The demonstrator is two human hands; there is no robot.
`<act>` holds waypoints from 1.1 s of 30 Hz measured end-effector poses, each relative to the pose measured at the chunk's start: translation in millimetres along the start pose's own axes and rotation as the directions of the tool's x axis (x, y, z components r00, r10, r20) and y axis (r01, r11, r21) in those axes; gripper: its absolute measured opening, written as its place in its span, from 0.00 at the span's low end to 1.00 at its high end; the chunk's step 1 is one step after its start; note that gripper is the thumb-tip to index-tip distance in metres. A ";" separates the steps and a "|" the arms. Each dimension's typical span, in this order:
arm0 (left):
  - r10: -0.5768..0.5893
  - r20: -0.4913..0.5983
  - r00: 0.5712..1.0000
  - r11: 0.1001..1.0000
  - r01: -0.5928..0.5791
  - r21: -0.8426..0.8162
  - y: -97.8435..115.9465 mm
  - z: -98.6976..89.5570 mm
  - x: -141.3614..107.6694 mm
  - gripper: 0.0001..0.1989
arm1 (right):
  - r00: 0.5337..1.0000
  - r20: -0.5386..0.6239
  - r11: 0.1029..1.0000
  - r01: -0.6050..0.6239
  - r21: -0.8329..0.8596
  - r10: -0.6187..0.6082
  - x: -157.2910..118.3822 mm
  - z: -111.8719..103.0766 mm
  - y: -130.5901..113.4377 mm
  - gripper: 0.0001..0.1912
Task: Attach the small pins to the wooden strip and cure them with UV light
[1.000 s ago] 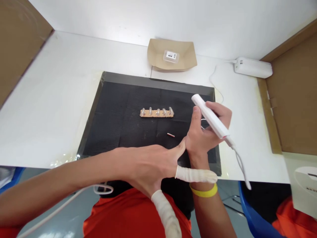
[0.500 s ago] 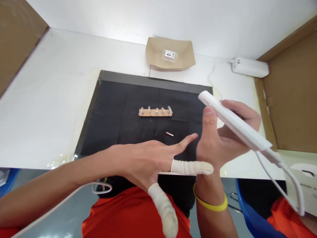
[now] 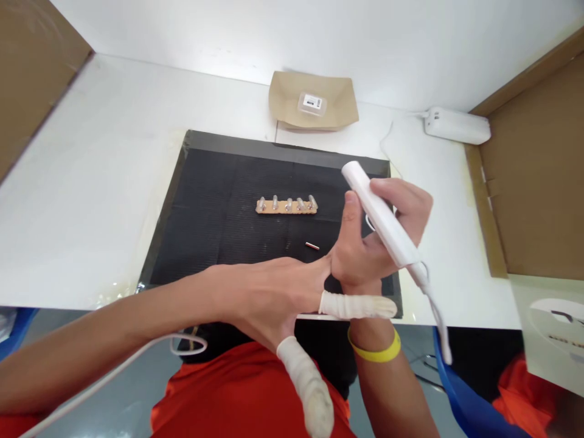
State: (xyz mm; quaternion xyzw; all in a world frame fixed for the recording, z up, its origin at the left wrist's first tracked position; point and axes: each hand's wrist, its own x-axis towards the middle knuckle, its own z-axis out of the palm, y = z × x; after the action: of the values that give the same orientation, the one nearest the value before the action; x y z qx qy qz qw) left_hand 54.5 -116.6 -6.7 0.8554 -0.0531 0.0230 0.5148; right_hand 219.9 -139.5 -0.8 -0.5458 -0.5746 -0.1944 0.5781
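Note:
My right hand point(image 3: 383, 225) is wrapped round a white handheld device point(image 3: 385, 219) with a white cable at its lower end. A yellow band point(image 3: 376, 350) circles the right wrist. My left hand point(image 3: 283, 292) reaches across the mat's front edge, fingers spread, with white covers point(image 3: 353, 305) on thumb and a finger; it holds nothing, and its fingers reach the right wrist area. Beyond it, a small metal rod point(image 3: 312, 246) lies on the black mat point(image 3: 205, 207). Further back is a tan strip point(image 3: 280, 211) bearing several clear capsule-like pieces point(image 3: 275, 202).
An open cardboard tray point(image 3: 337, 106) with a labelled clear box point(image 3: 312, 104) stands at the back. A white power block point(image 3: 457, 125) lies back right, near a cardboard side wall point(image 3: 538, 164). A white cable point(image 3: 104, 380) runs under the left arm.
My right hand has moved left with the white device, and its wrist is now closer to my left hand. My left hand has shifted slightly right.

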 end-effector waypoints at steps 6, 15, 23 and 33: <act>-0.078 0.021 0.997 0.997 0.078 0.011 11.8 -12.2 2.9 0.61 | 0.993 -0.018 0.989 0.114 -0.099 -0.116 9.5 -2.5 -3.7 0.10; -0.167 0.116 0.979 0.985 0.170 -0.023 13.0 -10.4 -1.3 0.64 | 0.986 0.040 0.975 0.165 -0.148 -0.161 11.0 -2.6 19.2 0.11; -0.061 0.098 0.993 0.998 0.060 0.014 2.4 -9.3 -6.0 0.66 | 0.997 -0.019 0.997 0.079 0.023 -0.078 18.3 -11.4 22.8 0.14; -0.096 0.124 0.988 0.995 0.094 0.023 9.6 -17.0 -3.8 0.64 | 0.984 0.024 0.983 -0.176 0.057 0.175 13.5 -19.1 2.3 0.10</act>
State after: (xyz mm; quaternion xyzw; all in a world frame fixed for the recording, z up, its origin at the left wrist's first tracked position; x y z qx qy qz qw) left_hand 49.9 -105.9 9.3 0.8611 -0.0441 -0.0549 0.5035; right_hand 234.1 -149.7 15.0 -0.5789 -0.5353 -0.1203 0.6033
